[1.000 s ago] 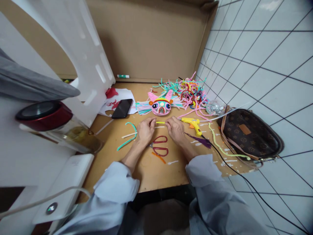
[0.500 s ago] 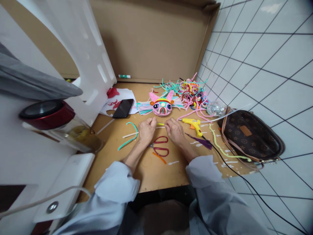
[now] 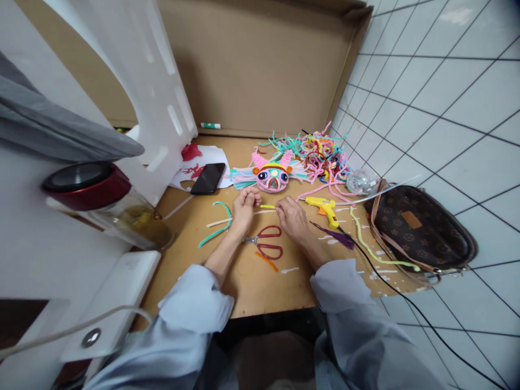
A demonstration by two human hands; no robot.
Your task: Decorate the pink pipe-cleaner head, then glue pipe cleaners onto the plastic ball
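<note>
A short yellow pipe cleaner [image 3: 267,206] spans the gap between my hands. My right hand [image 3: 292,218] pinches its right end. My left hand [image 3: 244,210] is closed, its curled fingertips close to the other end; whether they grip anything is hidden. Beneath the hands lies a thin pale stick [image 3: 219,222], crossed by a curved teal pipe cleaner [image 3: 213,236] on the left. Red-handled scissors [image 3: 270,251] rest between my forearms, beside an orange strip [image 3: 267,261]. Just beyond the hands sits a pink animal head [image 3: 272,179] with big eyes and horns.
A yellow glue gun [image 3: 324,210] and purple tassel [image 3: 340,237] lie right of my hands, its black cord trailing off. Tangled pipe cleaners [image 3: 317,154] are heaped at the back, a brown bag [image 3: 422,227] at right. A phone [image 3: 208,178] and glass bottle [image 3: 138,216] stand left.
My left hand has shifted slightly up and away from the yellow pipe cleaner, leaving its left end visible. The right hand stays on it. The view has moved slightly.
</note>
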